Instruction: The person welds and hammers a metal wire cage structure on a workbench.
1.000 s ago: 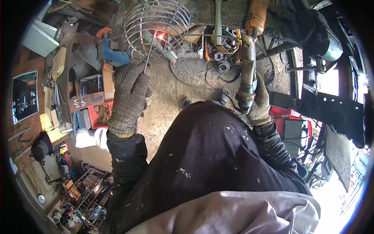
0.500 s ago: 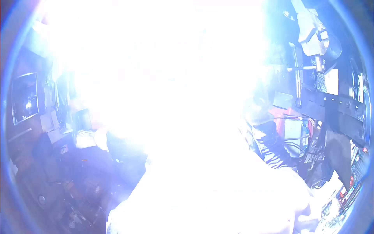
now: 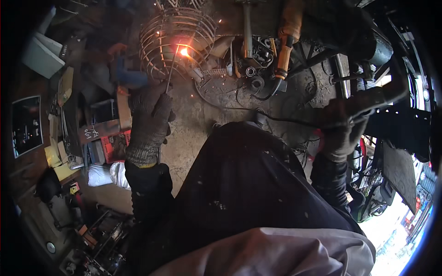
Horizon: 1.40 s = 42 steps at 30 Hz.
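Note:
My left hand (image 3: 149,108), in a grey knit glove, is closed around a thin rod (image 3: 171,73). The rod points up and away, into a rounded cage of bent metal bars (image 3: 154,34). By its far end an orange-white spot (image 3: 184,52) glows on the cage, with a few sparks around. My right hand (image 3: 338,138), gloved too, is raised at the right with its fingers curled. A thick brownish shape (image 3: 377,99) lies at its top; what it grips is too dark to make out. A dark cable (image 3: 276,118) runs from near the cage to this hand.
Beyond the worn work surface (image 3: 184,152) lie an orange power tool (image 3: 284,50), loose metal rings (image 3: 257,83) and other parts. A vise-like metal block (image 3: 380,50) stands far right. At left are a red plastic basket (image 3: 113,146) and white bags (image 3: 99,175).
White glare filled the middle of the earlier view and hid both hands. It has gone, leaving a small glowing spot on the cage, and both hands show.

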### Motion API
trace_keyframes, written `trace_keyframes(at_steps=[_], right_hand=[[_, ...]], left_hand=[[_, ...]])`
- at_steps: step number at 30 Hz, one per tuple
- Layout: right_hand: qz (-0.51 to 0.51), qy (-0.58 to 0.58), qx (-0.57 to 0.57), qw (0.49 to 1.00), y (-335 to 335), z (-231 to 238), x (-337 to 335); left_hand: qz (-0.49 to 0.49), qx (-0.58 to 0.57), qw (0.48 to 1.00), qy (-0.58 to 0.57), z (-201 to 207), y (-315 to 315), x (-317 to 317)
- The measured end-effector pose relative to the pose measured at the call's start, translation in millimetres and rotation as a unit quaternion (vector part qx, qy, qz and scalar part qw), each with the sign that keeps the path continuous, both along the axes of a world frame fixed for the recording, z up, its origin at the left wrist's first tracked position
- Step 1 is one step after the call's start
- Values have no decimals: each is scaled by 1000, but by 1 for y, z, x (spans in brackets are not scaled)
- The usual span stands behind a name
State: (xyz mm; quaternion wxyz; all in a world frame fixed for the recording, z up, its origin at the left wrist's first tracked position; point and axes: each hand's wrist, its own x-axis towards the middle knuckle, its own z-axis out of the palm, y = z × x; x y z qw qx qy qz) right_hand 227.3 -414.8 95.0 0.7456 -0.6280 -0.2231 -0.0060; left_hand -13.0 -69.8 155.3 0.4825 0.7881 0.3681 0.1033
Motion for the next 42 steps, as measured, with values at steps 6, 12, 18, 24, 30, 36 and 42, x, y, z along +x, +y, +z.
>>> trace_keyframes(at_steps=[6,12,18,24,30,36,42], right_hand=[[-44,-43,67,996,-18,63,10],[-330,-14,12,944,-23,78,36],[-400,31,162,901,-53,57,96],[-477,-43,-51,876,-21,40,160],[-447,1,-143,883,5,18,196],[-472,-57,-300,827,36,36,159],[-543,-36,-438,715,33,11,164]], left_hand=[[-3,-22,999,27,0,8,-3],[0,-96,993,-68,4,-6,-8],[-35,-146,986,69,42,-6,1],[-8,-118,992,36,34,-1,-30],[55,-91,994,8,32,-4,-57],[162,-157,972,69,18,-11,-104],[169,-158,973,5,0,-8,-121]])
